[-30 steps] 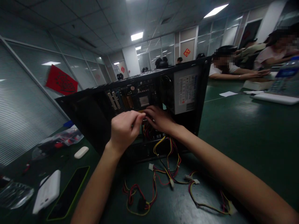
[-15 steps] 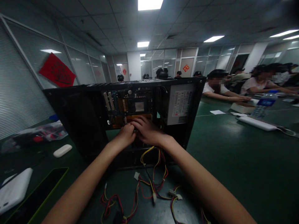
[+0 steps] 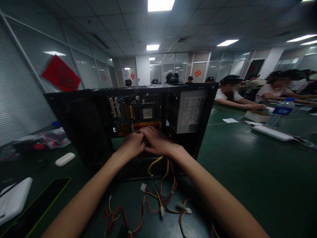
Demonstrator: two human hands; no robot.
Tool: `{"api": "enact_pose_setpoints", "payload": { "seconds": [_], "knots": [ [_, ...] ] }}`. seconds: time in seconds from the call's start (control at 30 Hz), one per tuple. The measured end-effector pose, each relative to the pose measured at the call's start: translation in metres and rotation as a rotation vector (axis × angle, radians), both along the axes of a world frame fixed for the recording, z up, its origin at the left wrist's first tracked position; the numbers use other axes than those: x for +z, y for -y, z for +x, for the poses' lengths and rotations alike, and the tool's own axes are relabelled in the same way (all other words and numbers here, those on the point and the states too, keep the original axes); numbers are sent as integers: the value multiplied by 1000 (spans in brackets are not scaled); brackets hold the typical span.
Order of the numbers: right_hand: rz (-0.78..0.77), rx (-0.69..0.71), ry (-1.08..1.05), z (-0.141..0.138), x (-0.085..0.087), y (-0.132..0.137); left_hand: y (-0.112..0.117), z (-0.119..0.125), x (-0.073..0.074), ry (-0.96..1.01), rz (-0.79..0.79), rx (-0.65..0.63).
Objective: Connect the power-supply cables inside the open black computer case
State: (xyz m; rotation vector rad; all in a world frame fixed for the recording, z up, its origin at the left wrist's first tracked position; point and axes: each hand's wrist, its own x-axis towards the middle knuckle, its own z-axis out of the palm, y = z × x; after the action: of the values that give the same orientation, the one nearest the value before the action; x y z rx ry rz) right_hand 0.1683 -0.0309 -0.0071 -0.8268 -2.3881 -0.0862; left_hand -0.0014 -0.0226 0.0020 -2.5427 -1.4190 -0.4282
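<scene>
An open black computer case (image 3: 81,115) stands in front of me, its inside facing my way. The motherboard (image 3: 155,99) sits at the back, with a power supply (image 3: 189,112) in the upper right corner. My left hand (image 3: 133,143) and my right hand (image 3: 158,140) meet inside the case at the motherboard's lower edge, just below the orange memory slots (image 3: 148,125). Both hands have their fingers curled together. What they grip is hidden behind the fingers. Power cables (image 3: 160,198) with white plugs hang down from under my right hand onto the table.
A white oval case (image 3: 65,159), a plastic bag (image 3: 47,138), a white device (image 3: 16,198) and a dark green-edged panel (image 3: 42,205) lie left. A power strip (image 3: 272,132), a water bottle (image 3: 282,110) and an open box (image 3: 257,116) stand right. People sit beyond.
Both hands stay at the same spot, with my left hand's fingers shifted slightly. The view has tilted a little; the case and cables keep their places.
</scene>
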Motion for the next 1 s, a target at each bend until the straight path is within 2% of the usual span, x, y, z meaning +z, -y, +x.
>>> {"api": "enact_pose_setpoints", "payload": {
  "seconds": [0.17, 0.27, 0.33, 0.47, 0.53, 0.7, 0.83, 0.9, 1.0],
  "knots": [
    [-73, -6, -21, -1, 1, 2, 7, 3, 7, -28, 2, 63],
    [-187, -7, -17, -1, 1, 4, 7, 3, 7, -30, -12, 45],
    [-279, -104, 49, 0, 1, 5, 6, 2, 6, -26, -28, 0],
    [-508, -446, 473, 3, -1, 2, 5, 0, 3, 58, -62, -132],
    [-589, -502, 608, 5, -3, -2, 5, -1, 3, 91, -81, -194],
    [-641, -439, 641, 6, -3, -5, 2, -1, 0, 90, -123, -312],
    [-625, -320, 598, 8, -3, -4, -1, -2, -2, 128, -150, -334],
    [-584, -240, 456, 9, -5, -5, -2, -3, -2, 174, -174, -341],
    [-563, -190, 70, 7, -7, -9, -1, -4, 0, 294, -235, -372]
  ]
}}
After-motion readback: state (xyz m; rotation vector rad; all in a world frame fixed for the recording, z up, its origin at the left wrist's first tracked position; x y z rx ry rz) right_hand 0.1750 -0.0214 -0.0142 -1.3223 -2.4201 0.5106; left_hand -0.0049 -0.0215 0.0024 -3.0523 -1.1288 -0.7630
